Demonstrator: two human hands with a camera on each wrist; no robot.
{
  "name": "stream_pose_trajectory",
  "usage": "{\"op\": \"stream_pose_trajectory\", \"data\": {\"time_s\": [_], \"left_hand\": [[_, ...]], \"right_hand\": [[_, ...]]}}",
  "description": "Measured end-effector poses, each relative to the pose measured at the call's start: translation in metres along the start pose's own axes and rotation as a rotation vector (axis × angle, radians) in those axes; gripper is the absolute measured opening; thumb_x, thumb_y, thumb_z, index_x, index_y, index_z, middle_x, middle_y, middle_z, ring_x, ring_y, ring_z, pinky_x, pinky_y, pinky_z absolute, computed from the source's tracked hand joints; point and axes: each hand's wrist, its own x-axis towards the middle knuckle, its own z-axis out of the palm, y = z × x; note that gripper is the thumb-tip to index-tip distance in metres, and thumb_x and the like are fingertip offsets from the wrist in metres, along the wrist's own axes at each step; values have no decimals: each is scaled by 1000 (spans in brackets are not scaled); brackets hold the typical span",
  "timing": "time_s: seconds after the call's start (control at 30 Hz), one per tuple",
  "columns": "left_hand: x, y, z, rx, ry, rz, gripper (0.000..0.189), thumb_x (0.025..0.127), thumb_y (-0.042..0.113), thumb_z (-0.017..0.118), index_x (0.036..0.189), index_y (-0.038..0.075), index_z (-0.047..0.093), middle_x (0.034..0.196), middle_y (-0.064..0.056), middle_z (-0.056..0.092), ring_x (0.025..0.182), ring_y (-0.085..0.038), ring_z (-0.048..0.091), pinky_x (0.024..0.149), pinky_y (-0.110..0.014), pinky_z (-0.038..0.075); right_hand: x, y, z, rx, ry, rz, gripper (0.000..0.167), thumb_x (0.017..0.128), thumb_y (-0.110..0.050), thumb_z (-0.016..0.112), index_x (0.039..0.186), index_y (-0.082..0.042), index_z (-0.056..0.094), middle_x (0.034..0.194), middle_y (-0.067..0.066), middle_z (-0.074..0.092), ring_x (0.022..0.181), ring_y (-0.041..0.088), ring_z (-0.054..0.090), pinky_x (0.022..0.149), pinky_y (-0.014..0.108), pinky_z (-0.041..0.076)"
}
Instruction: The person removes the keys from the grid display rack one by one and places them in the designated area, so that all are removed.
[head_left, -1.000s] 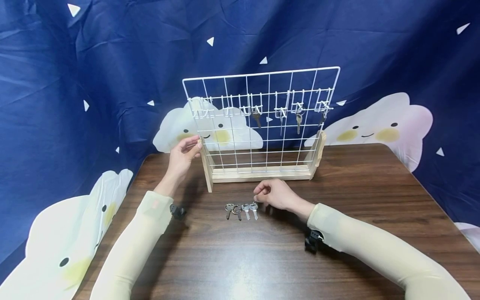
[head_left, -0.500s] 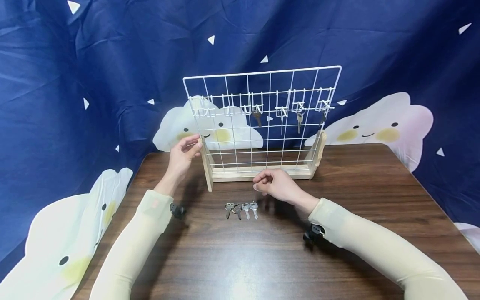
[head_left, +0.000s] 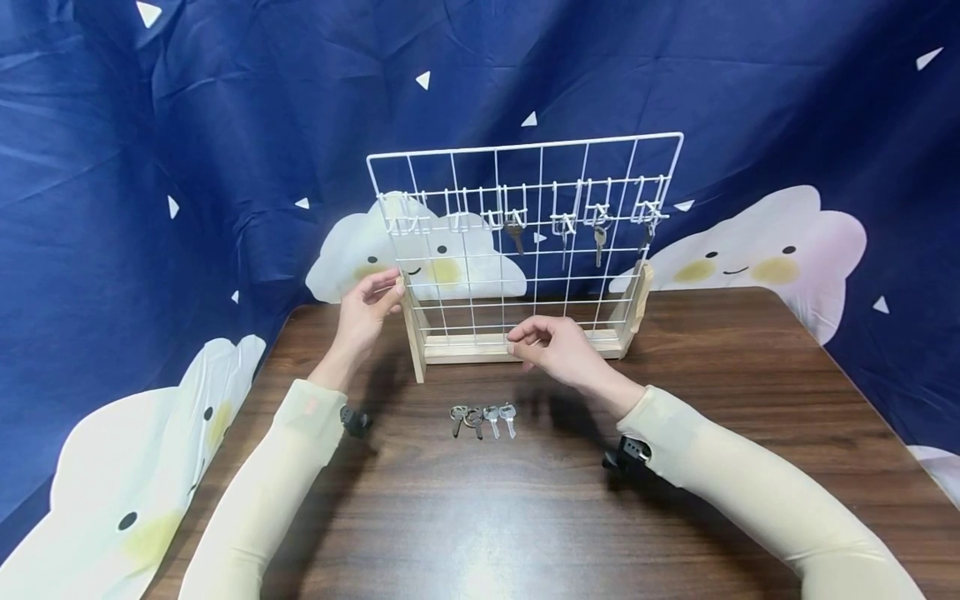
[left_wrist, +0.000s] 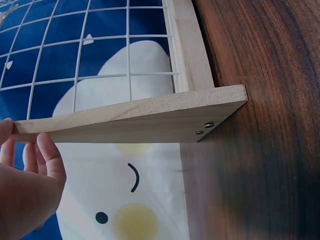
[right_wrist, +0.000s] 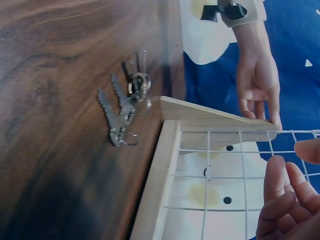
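The left hand [head_left: 362,317] pinches the left wooden upright [head_left: 413,333] of the rack near its upper end, thumb on one side and fingers on the other. The right hand [head_left: 561,350] holds no visible object; its fingers are loosely bent, with a narrow gap between thumb and index finger. It is positioned in front of the lower part of the white wire grid [head_left: 536,253] and the wooden base bar [head_left: 465,350] (contact with either cannot be confirmed).

Four keys [head_left: 492,413] lie side by side on the brown surface [head_left: 480,508], nearer the wearer than the right hand and to its left; two are silvery, two darker. Above the right hand, a row of white hooks [head_left: 458,222] is mounted across the grid. Hanging keys [head_left: 600,237] occupy hooks above and to the right of that hand; hooks toward the left hand carry none. The right wooden upright [head_left: 636,300] stands to the right of the right hand. Beyond both hands hangs a blue backdrop [head_left: 480,67] printed with clouds and small white triangles.
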Motion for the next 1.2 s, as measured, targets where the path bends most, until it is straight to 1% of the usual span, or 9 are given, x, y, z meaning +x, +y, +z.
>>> {"op": "stream_pose_trajectory", "data": {"time_s": [0.17,0.3,0.43,0.53,0.63,0.77,0.93,1.07,1.2], "left_hand": [[0,0,0,1,3,2,40,92,9,70,130,-1,60,111,4,66,99,-7,66,78,-19,60],[0,0,0,-1,4,-4,40,93,9,70,130,0,61,111,4,66,99,-7,66,78,-18,60],[0,-1,0,1,4,-9,40,93,10,70,130,0,60,112,3,66,100,-7,66,79,-19,60],[0,-1,0,4,4,-5,40,93,10,70,130,0,60,113,2,66,100,-7,66,79,-19,60],[0,-1,0,4,4,-2,40,93,9,69,130,-1,60,112,2,66,100,-7,66,79,-19,60],[0,-1,0,1,1,1,40,93,9,69,131,-1,60,110,4,66,99,-7,66,78,-18,60],[1,-2,-1,1,-1,7,41,93,9,70,131,-1,60,110,5,66,99,-7,66,78,-18,60],[1,-2,-1,5,-4,7,42,92,10,71,131,-1,60,111,4,66,100,-7,66,78,-18,60],[1,-3,-1,1,-2,-1,41,93,10,70,131,-1,60,112,4,66,100,-7,66,79,-18,60]], "right_hand": [[3,-6,-5,37,15,-12,21,90,-17,73,105,-3,72,91,21,73,67,24,71,62,27,60],[5,-14,-9,54,37,-15,22,90,-19,73,106,-4,71,93,18,73,68,21,70,64,30,62],[8,-22,-13,47,88,-46,21,90,-21,74,106,-7,72,90,14,74,67,17,68,58,25,55],[11,-28,-16,81,119,-64,22,90,-19,74,107,-7,72,91,15,74,67,17,69,58,23,54],[13,-33,-17,122,137,-60,23,90,-18,73,109,-5,70,95,18,74,69,21,70,63,27,59],[15,-40,-20,132,171,-53,23,91,-19,73,109,-6,70,96,11,75,70,22,71,67,27,60],[19,-46,-23,160,214,-76,21,91,-19,73,108,-8,70,84,-3,72,63,14,69,58,20,53],[23,-49,-23,199,227,-90,20,91,-18,73,108,-8,70,83,-1,70,63,14,69,56,21,52],[26,-52,-23,220,237,-94,22,91,-19,72,110,-7,70,88,1,70,68,18,70,62,23,57]]}}
